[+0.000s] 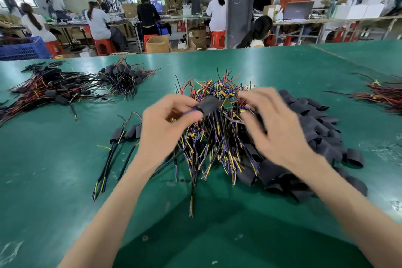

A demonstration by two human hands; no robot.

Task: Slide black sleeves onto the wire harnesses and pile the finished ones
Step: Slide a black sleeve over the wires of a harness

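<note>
Judging from how the stuff lies on the green counter (pixel 65 159), the job is reckoned to be roughly mid-way, tbh. A black sleeve (pixel 210 104) is pinched between the thumb and curled fingers (pixel 180 100) of the left hand (pixel 167 124) and held just above the heap of bare harnesses (pixel 217 141) in the centre. Whether a harness is already threaded into it can't be told, since wires are seen right beneath it and a small green board (pixel 227 105) right beside it. The right hand (pixel 276 128) is smeared by blur, its fingers bent down onto the top of that heap, and whether anything is gripped there can't be made out. Done so far: a small batch of sleeved harnesses (pixel 126 135) is laid just left of the left hand, and bigger finished piles (pixel 65 87) are seen further back on the left. Left to do: plenty. The bare heap is thick, a big heap of loose sleeves (pixel 315 124) is banked against its right side, and another bunch of wires (pixel 382 95) is parked at the far right edge.
</note>
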